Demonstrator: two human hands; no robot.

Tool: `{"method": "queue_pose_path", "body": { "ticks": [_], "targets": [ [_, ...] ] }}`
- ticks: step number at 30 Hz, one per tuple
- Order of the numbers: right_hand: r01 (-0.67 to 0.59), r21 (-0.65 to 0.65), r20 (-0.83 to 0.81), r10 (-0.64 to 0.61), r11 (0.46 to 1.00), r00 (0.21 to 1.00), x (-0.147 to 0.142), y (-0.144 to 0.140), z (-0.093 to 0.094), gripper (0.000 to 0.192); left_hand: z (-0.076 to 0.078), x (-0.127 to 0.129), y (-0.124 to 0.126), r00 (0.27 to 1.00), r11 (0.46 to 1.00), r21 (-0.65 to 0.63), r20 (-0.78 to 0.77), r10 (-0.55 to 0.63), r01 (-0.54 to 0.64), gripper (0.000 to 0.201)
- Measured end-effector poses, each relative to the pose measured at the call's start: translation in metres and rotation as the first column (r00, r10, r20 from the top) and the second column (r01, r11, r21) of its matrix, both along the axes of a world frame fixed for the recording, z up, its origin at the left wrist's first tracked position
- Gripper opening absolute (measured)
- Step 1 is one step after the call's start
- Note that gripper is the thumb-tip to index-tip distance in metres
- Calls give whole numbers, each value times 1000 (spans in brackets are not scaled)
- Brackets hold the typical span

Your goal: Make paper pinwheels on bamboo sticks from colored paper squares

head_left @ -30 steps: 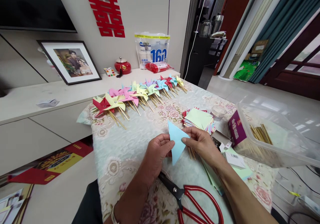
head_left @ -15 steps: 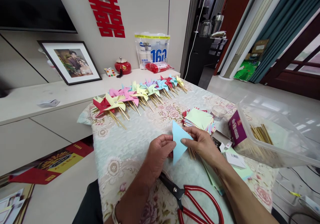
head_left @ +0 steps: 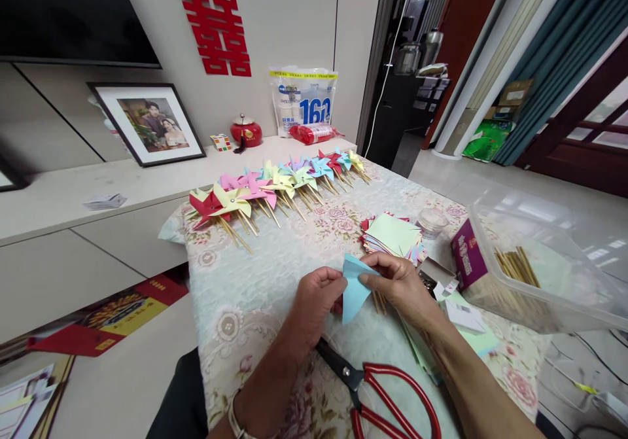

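Observation:
A light blue paper triangle is pinched between both hands above the flowered tablecloth. My left hand grips its left edge and my right hand holds its right side, with the top corner bent over. A stack of coloured paper squares lies just beyond my right hand. Red-handled scissors rest on the cloth below my hands. A few wooden sticks lie under my right hand.
A row of finished paper pinwheels on sticks lies across the far side of the table. A clear plastic bin with wooden sticks and a purple box stands at right. A small round jar is near the paper stack.
The top corner of the blue triangle has been folded down, so it stands lower between my hands. The camera has shifted slightly.

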State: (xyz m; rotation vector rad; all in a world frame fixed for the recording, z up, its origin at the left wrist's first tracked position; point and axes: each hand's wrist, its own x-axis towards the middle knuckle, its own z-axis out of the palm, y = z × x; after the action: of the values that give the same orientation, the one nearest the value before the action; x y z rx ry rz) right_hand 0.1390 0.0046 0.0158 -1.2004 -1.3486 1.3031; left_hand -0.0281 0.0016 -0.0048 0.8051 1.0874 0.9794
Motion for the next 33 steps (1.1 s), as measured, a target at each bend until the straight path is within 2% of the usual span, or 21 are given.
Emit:
{"method": "queue_pose_path", "body": {
  "ticks": [4, 10, 14, 17, 20, 24, 27, 29, 33],
  "targets": [
    [-55, -8, 32, 55, 998, 998, 0, 0, 1, 13, 0, -1, 1, 999, 1000, -12, 29, 28, -28, 24],
    [-25, -39, 61, 28, 999, 998, 0, 0, -4, 24, 9, -3, 1, 992, 997, -79, 122, 34, -24, 32],
    [10, 102, 159, -26, 995, 987, 0, 1, -10, 22, 11, -4, 0, 984, 999, -52, 179, 10, 0, 35],
    [-5, 207, 210, -39, 978, 977, -1, 2, -11, 20, 7, -3, 1, 994, 999, -3, 102, 37, -37, 37],
    [-8, 206, 218, -38, 978, 975, 0, 2, -11, 26, 4, -2, 2, 994, 992, 72, -12, 105, -104, 35],
    [73, 195, 170, -107, 978, 980, 4, 3, -12, 37, 1, -3, 4, 971, 964, 197, -125, 205, -178, 30],
    [113, 198, 169, -147, 974, 975, 4, 2, -7, 31, 0, -2, 1, 944, 922, 366, -244, 222, -122, 28],
    [92, 209, 223, -139, 974, 965, 3, 1, -3, 26, -1, -1, -1, 914, 883, 466, -331, 236, -59, 31],
    [14, 276, 321, -105, 961, 941, -1, -2, 0, 14, 0, -1, -5, 885, 849, 528, -398, 243, 4, 37]
  ]
}}
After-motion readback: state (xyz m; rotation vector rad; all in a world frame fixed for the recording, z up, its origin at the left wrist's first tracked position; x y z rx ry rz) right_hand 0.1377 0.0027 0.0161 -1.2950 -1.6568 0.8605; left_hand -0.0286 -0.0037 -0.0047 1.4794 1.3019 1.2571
